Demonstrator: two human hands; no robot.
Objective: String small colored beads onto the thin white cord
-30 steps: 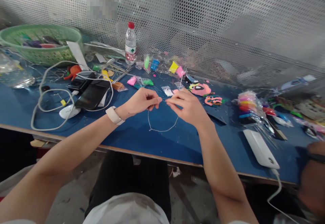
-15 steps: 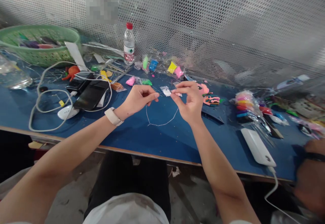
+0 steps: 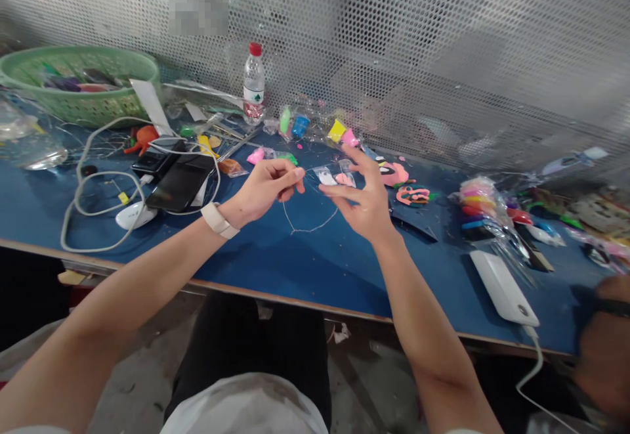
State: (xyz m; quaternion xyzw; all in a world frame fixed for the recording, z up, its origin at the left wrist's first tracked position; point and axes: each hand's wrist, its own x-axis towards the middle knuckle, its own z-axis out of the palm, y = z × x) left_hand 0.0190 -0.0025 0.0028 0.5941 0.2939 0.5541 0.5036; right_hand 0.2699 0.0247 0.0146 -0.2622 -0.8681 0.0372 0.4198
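Observation:
My left hand (image 3: pixel 266 188), with a pale watch strap on its wrist, is pinched shut on one end of a thin white string (image 3: pixel 301 223) that sags in a loop onto the blue table (image 3: pixel 275 260). A little to the right, my right hand (image 3: pixel 361 197) is raised palm-up with its fingers spread; whether it still touches the string I cannot tell. Small clear bags (image 3: pixel 325 176) lie just behind my hands. Pink and orange clay figures (image 3: pixel 401 183) sit beyond my right hand.
A green basket (image 3: pixel 79 83), a water bottle (image 3: pixel 253 83), phones with white cables (image 3: pixel 172 181) and bags of coloured clay (image 3: pixel 315 129) fill the back left. Clay packs (image 3: pixel 480 207) and a white power bank (image 3: pixel 503 287) lie at the right. Another person's arm (image 3: pixel 603 335) shows at the right edge.
My right hand has gone from a pinch at the string to spread fingers and shifted slightly right. My left hand keeps its pinch. The string loop has grown smaller.

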